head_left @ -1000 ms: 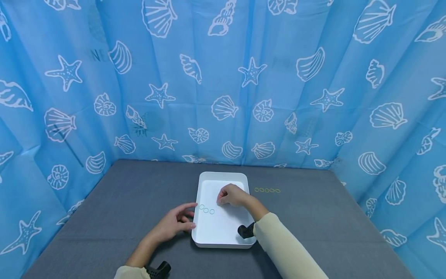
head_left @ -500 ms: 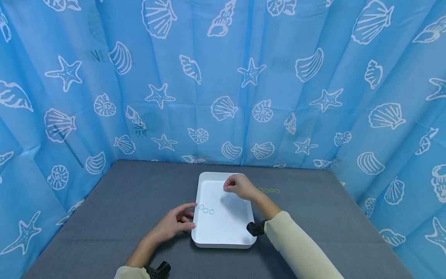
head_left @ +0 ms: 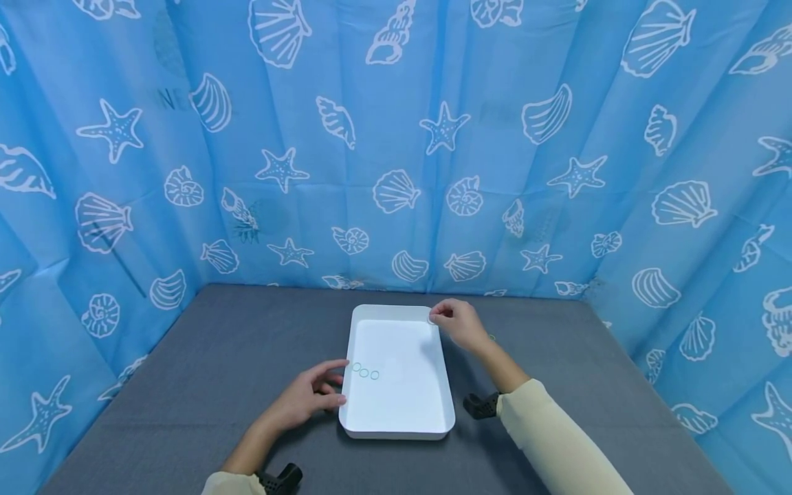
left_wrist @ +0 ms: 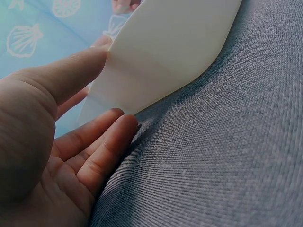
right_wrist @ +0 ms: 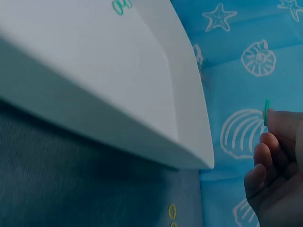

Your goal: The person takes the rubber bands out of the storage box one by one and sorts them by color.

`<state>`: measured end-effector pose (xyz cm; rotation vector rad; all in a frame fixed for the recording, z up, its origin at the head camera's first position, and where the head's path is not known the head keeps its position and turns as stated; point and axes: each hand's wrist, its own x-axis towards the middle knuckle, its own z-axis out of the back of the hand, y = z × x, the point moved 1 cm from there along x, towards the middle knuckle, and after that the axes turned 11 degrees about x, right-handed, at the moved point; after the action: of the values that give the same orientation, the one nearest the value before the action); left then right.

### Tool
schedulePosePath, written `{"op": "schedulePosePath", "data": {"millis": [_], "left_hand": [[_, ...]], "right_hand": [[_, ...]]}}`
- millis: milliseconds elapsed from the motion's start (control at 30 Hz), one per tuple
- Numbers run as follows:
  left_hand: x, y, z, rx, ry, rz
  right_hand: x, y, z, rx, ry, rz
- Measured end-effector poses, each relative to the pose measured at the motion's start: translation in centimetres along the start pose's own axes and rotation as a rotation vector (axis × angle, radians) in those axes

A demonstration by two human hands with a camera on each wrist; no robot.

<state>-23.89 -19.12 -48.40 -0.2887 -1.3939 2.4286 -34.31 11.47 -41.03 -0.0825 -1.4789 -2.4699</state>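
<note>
A shallow white tray (head_left: 402, 416) lies on the grey cloth. At its left side my left hand (head_left: 302, 397) rests with loosely bent fingers, the fingertips (left_wrist: 124, 124) right at the tray's wall in the left wrist view. My right hand (head_left: 463, 328) is over the tray's far right corner. Between thumb and finger it pinches a thin green ring (right_wrist: 266, 113), seen edge-on in the right wrist view. Several green rings (head_left: 360, 373) lie inside the tray near its left wall.
Yellow rings (right_wrist: 169, 212) lie on the cloth beyond the tray's right side, mostly behind my right hand and forearm in the head view. A blue curtain (head_left: 346, 137) with white shell prints stands behind and at both sides of the grey table surface (head_left: 557, 385).
My right hand has lifted from the middle of the tray and moved right and away to the far right corner, carrying a ring. My left hand has stayed at the left wall.
</note>
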Motion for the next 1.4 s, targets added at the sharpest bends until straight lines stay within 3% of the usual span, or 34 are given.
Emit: {"op": "schedulePosePath", "data": {"millis": [500, 867, 1400], "left_hand": [[-1.2, -2.8, 0.6, -0.017, 0.03, 0.017], [-1.1, -2.6, 0.7, -0.026, 0.034, 0.011], [-1.0, -2.6, 0.6, -0.015, 0.026, 0.018]], "right_hand": [[-1.7, -3.5, 1.3, -0.116, -0.078, 0.055], [-1.9, -5.9, 1.3, -0.196, -0.127, -0.053], [-1.1, -6.8, 0.7, -0.263, -0.136, -0.161]]}}
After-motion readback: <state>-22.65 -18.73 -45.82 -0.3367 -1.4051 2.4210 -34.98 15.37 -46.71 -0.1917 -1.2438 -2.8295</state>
